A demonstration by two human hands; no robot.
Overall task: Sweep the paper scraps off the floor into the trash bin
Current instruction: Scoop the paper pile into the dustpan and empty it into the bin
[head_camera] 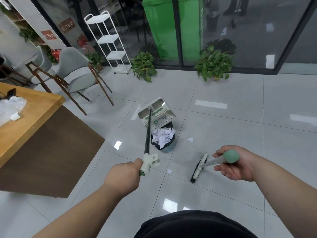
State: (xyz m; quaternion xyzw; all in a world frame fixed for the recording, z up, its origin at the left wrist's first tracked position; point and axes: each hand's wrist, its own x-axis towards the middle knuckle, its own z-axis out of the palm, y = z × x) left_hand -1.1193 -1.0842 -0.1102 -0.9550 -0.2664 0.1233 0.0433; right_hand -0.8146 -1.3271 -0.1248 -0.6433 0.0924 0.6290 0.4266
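Grey tiles make up the floor (223,134), which we find largely cleared. We note the dustpan (157,111) tipped over the trash bin (167,149), which stands on the floor ahead, heaped with paper scraps (163,137). To the right, the broom (199,167) rests with its bristles on the tiles. The left hand (127,174) grips the dustpan's long handle in a closed fist. The right hand (235,162) holds the broom's green-capped handle in loosely curled fingers. We judge the task nearly complete: at least two stray scraps (169,171) lie near the bin, unswept.
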